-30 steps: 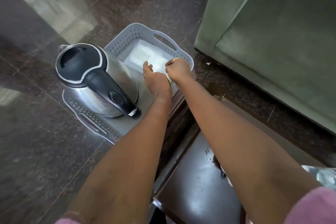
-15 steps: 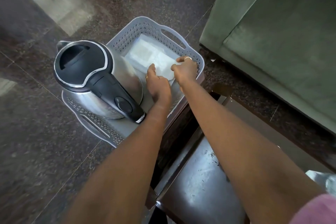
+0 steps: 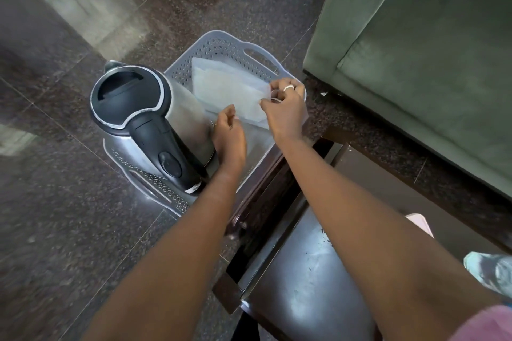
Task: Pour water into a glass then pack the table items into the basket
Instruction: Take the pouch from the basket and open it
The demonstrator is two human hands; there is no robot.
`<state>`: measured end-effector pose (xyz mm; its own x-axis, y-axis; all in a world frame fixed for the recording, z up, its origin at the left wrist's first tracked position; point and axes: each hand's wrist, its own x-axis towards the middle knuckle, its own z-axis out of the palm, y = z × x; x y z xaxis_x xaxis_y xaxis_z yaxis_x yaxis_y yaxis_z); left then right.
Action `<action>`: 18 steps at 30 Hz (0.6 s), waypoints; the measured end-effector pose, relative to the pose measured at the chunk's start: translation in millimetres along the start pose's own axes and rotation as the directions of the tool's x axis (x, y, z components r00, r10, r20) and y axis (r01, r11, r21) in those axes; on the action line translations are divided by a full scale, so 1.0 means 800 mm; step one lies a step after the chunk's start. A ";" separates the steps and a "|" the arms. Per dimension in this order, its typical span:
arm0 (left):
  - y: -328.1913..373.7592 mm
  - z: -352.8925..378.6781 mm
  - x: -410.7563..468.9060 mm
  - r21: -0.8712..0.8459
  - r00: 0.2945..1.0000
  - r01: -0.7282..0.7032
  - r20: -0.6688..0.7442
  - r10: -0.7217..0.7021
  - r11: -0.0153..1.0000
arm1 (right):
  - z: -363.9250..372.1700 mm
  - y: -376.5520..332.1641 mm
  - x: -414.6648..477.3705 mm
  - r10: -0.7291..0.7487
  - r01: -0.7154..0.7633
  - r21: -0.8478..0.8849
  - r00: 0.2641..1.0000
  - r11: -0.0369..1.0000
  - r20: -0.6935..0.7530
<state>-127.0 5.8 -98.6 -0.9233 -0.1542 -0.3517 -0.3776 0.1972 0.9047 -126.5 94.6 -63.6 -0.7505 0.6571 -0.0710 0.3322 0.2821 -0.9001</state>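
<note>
A: Hidden first. The basket (image 3: 250,54) floor is mostly covered by the kettle (image 3: 144,116) and a pale folded cloth (image 3: 227,88); its near right rim goes under the dark table (image 3: 299,271) edge and the forearms. Kettle base hidden by its own body and by the left wrist

B: Glass? Water level?

A: Neither can be made out. A crumpled pale thing (image 3: 490,271) is cut off at the right edge, beyond the right forearm; can't identify it. Picture is smeared throughout, floor (image 3: 69,216) especially

B: Hands, then

A: Both arms stretched forward and down over the table corner into the basket. Left hand (image 3: 230,135) back-up, fingers curled loosely under, just beside the kettle's steel wall; fingertips sit at the cloth's near edge, whether they pinch it I can't tell. Right hand (image 3: 282,108) has thumb and fingers closed on the cloth's right corner; a light ring shows on one finger

B: Cloth position?

A: Inside the basket's far half, lying aslant against the far lattice wall, right of the kettle. Basket sits on the floor, near the green sofa (image 3: 415,50)
</note>
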 end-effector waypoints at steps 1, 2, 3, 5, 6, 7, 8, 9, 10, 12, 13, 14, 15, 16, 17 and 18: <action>0.006 0.001 -0.005 0.007 1.000 -0.016 -0.005 0.016 1.000 | -0.006 0.000 -0.006 -0.023 0.023 0.028 1.000 0.999 0.008; 0.013 0.003 -0.008 -0.004 1.000 -0.020 0.000 0.020 1.000 | -0.013 0.000 -0.011 -0.045 0.043 0.069 0.999 0.997 0.018; 0.021 0.004 -0.012 -0.041 1.000 -0.005 0.011 0.006 0.999 | -0.020 0.000 -0.017 -0.072 0.071 0.089 0.997 0.994 0.012; 0.042 0.009 -0.026 -0.178 0.997 0.064 0.045 -0.057 0.982 | -0.040 0.001 -0.027 -0.169 0.170 0.060 0.985 0.984 -0.025; 0.051 0.011 -0.034 -0.241 0.996 0.090 0.048 -0.081 0.966 | -0.050 0.002 -0.032 -0.228 0.229 0.041 0.973 0.972 -0.039; 0.060 0.015 -0.044 -0.277 0.995 0.094 0.043 -0.085 0.956 | -0.062 0.002 -0.037 -0.284 0.286 0.024 0.957 0.958 -0.052; 0.069 0.019 -0.054 -0.295 0.996 0.083 0.040 -0.074 0.952 | -0.072 0.000 -0.040 -0.332 0.333 0.010 0.941 0.943 -0.064; 0.077 0.025 -0.065 -0.305 0.998 0.062 0.051 -0.049 0.950 | -0.085 -0.001 -0.044 -0.376 0.377 -0.005 0.923 0.926 -0.081; 0.085 0.030 -0.077 -0.320 0.997 0.044 0.070 -0.023 0.947 | -0.098 -0.002 -0.047 -0.416 0.416 -0.023 0.904 0.909 -0.094; 0.098 0.043 -0.101 -0.352 0.996 0.026 0.088 0.005 0.936 | -0.127 -0.002 -0.056 -0.470 0.467 -0.053 0.877 0.883 -0.094; 0.102 0.049 -0.110 -0.346 0.996 0.020 0.084 0.010 0.938 | -0.139 -0.001 -0.060 -0.488 0.484 -0.060 0.868 0.873 -0.088; 0.105 0.055 -0.120 -0.328 0.996 0.020 0.084 0.008 0.944 | -0.152 0.001 -0.064 -0.501 0.497 -0.062 0.861 0.865 -0.086; 0.105 0.062 -0.131 -0.324 0.996 0.026 0.090 0.004 0.946 | -0.166 0.005 -0.069 -0.510 0.506 -0.063 0.856 0.860 -0.084; 0.103 0.070 -0.145 -0.335 0.994 0.034 0.105 0.001 0.941 | -0.181 0.011 -0.075 -0.514 0.510 -0.066 0.853 0.858 -0.088; 0.101 0.080 -0.158 -0.342 0.993 0.041 0.115 -0.002 0.939 | -0.198 0.019 -0.080 -0.520 0.515 -0.066 0.849 0.854 -0.093; 0.096 0.088 -0.167 -0.335 0.993 0.047 0.121 -0.007 0.941 | -0.209 0.027 -0.084 -0.518 0.515 -0.064 0.850 0.855 -0.097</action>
<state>-37.6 109.7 1.2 -0.9224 -0.0373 -0.3843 -0.3754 -0.1460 0.9153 26.9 173.4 -5.9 -0.7545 0.4797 0.4480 -0.0657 0.6239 -0.7788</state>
